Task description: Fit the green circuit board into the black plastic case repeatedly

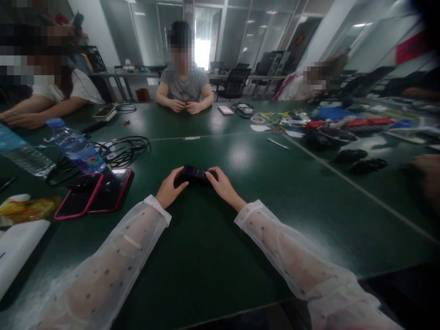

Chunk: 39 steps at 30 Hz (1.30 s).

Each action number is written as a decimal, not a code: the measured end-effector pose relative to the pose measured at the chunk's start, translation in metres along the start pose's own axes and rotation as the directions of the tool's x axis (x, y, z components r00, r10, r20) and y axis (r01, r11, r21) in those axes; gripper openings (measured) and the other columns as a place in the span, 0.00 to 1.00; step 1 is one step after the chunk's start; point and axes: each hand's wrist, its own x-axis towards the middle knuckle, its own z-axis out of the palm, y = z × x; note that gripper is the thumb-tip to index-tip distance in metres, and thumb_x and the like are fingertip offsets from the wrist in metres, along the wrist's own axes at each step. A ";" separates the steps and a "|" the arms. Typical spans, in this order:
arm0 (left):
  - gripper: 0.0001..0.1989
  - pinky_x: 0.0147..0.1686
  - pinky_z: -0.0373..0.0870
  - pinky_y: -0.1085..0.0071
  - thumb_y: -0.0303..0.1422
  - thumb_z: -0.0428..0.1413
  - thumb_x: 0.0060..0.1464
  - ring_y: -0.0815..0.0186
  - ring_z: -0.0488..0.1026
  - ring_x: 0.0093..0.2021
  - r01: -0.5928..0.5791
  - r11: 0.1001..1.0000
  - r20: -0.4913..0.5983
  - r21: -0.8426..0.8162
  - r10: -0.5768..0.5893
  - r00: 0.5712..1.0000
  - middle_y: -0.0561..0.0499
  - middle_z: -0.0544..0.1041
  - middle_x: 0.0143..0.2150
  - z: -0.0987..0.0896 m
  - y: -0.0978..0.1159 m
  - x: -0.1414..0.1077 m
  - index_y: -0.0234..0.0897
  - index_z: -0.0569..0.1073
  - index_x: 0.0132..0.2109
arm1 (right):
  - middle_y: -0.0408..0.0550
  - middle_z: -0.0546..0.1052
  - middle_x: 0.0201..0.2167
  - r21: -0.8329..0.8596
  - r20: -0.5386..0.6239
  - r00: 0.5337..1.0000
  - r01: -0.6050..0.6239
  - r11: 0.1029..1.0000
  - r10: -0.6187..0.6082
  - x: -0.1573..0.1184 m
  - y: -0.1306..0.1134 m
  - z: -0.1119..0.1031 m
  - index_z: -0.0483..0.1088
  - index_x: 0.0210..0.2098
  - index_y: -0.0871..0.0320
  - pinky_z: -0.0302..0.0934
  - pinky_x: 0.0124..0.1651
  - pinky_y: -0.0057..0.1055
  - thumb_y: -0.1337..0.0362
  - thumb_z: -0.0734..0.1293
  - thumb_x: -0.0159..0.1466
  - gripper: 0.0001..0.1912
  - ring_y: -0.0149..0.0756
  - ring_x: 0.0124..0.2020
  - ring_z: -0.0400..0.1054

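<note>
A small black device (195,173) with a dark screen and small buttons is between my two hands, just above or on the green table (206,247). My left hand (171,187) grips its left end, the thumb in front and the fingers behind. On the right end, my right hand (222,184) holds it with the thumb on the near face and the fingers wrapped behind. The underside of the device is in shadow.
To the left lie two red-edged phones (118,190), a plastic bottle (77,146) and coiled black cables (134,146). A wrench (278,144) is beyond my right hand. Tools and cables (347,126) are heaped at the right. A person (185,85) sits opposite; others sit left and right.
</note>
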 end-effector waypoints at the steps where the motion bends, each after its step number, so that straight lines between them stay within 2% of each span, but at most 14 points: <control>1: 0.29 0.61 0.62 0.52 0.36 0.57 0.57 0.56 0.67 0.61 -0.007 1.000 0.001 0.026 0.007 1.000 0.40 0.68 0.62 0.000 0.000 0.000 0.38 0.60 0.63 | 0.51 0.72 0.44 -0.018 0.003 1.000 0.009 1.000 -0.009 -0.001 -0.001 0.000 0.67 0.46 0.55 0.61 0.52 0.45 0.49 0.58 0.68 0.18 0.42 0.47 0.65; 3: 0.28 0.60 0.63 0.51 0.35 0.57 0.57 0.55 0.68 0.60 -0.010 0.997 -0.007 0.079 0.011 1.000 0.39 0.69 0.61 0.001 0.000 -0.001 0.37 0.61 0.63 | 0.53 0.71 0.48 -0.038 0.014 0.998 0.058 0.998 -0.058 -0.003 -0.002 0.001 0.66 0.50 0.54 0.59 0.55 0.46 0.49 0.58 0.68 0.19 0.44 0.51 0.64; 5: 0.28 0.59 0.63 0.51 0.34 0.56 0.57 0.55 0.68 0.60 -0.003 0.991 -0.020 0.133 0.005 1.000 0.39 0.69 0.60 0.002 0.001 -0.001 0.36 0.60 0.62 | 0.54 0.68 0.52 -0.063 0.029 0.991 0.131 0.989 -0.130 -0.005 -0.005 0.001 0.63 0.55 0.53 0.58 0.58 0.48 0.49 0.62 0.66 0.23 0.46 0.54 0.62; 9: 0.27 0.61 0.60 0.49 0.34 0.54 0.58 0.52 0.65 0.62 -0.005 0.943 -0.027 0.332 0.015 1.000 0.34 0.68 0.61 0.005 -0.001 -0.003 0.30 0.60 0.62 | 0.56 0.65 0.54 -0.138 0.060 0.970 0.240 0.961 -0.234 -0.009 -0.008 0.000 0.58 0.60 0.54 0.57 0.59 0.51 0.56 0.69 0.60 0.31 0.49 0.56 0.60; 12: 0.26 0.64 0.51 0.45 0.36 0.50 0.60 0.47 0.57 0.67 -0.008 0.874 -0.018 0.485 0.019 1.000 0.31 0.64 0.64 0.009 -0.004 -0.005 0.28 0.61 0.62 | 0.55 0.66 0.53 -0.175 0.048 0.963 0.271 0.947 -0.266 -0.009 -0.008 0.000 0.58 0.59 0.53 0.58 0.57 0.52 0.62 0.68 0.60 0.29 0.49 0.54 0.61; 15: 0.26 0.65 0.47 0.44 0.40 0.47 0.62 0.46 0.53 0.69 -0.004 0.831 0.015 0.556 -0.006 1.000 0.32 0.60 0.67 0.013 -0.005 -0.007 0.29 0.62 0.62 | 0.54 0.68 0.52 -0.195 0.027 0.961 0.276 0.941 -0.277 -0.009 -0.007 0.001 0.61 0.57 0.52 0.60 0.56 0.52 0.64 0.68 0.60 0.26 0.49 0.53 0.62; 21: 0.29 0.65 0.48 0.46 0.43 0.44 0.64 0.46 0.53 0.69 -0.007 0.797 0.050 0.603 -0.029 0.998 0.30 0.58 0.68 0.013 -0.001 -0.008 0.25 0.60 0.64 | 0.53 0.68 0.51 -0.214 -0.010 0.971 0.232 0.949 -0.240 -0.009 -0.007 0.002 0.62 0.57 0.51 0.62 0.56 0.51 0.62 0.68 0.62 0.25 0.49 0.54 0.64; 25: 0.29 0.65 0.48 0.46 0.43 0.44 0.63 0.47 0.53 0.69 -0.008 0.800 0.040 0.600 -0.020 0.999 0.32 0.59 0.67 0.013 -0.001 -0.008 0.28 0.61 0.64 | 0.52 0.67 0.52 -0.196 0.000 0.979 0.201 0.960 -0.205 -0.011 -0.010 0.002 0.61 0.58 0.50 0.64 0.55 0.50 0.62 0.68 0.63 0.25 0.48 0.53 0.67; 33: 0.30 0.65 0.48 0.46 0.45 0.44 0.63 0.46 0.53 0.69 0.000 0.800 0.050 0.601 -0.038 0.998 0.32 0.59 0.68 0.013 -0.002 -0.007 0.27 0.61 0.64 | 0.53 0.68 0.52 -0.191 -0.012 0.976 0.209 0.959 -0.215 -0.008 -0.006 0.003 0.60 0.59 0.51 0.64 0.56 0.51 0.63 0.68 0.62 0.27 0.48 0.53 0.67; 39: 0.30 0.65 0.48 0.45 0.43 0.44 0.63 0.45 0.53 0.68 -0.013 0.798 0.056 0.603 -0.026 0.998 0.30 0.58 0.67 0.013 -0.002 -0.007 0.25 0.61 0.64 | 0.53 0.69 0.51 -0.165 -0.020 0.973 0.222 0.961 -0.229 -0.006 -0.003 0.004 0.61 0.57 0.53 0.63 0.56 0.49 0.64 0.68 0.62 0.24 0.46 0.52 0.67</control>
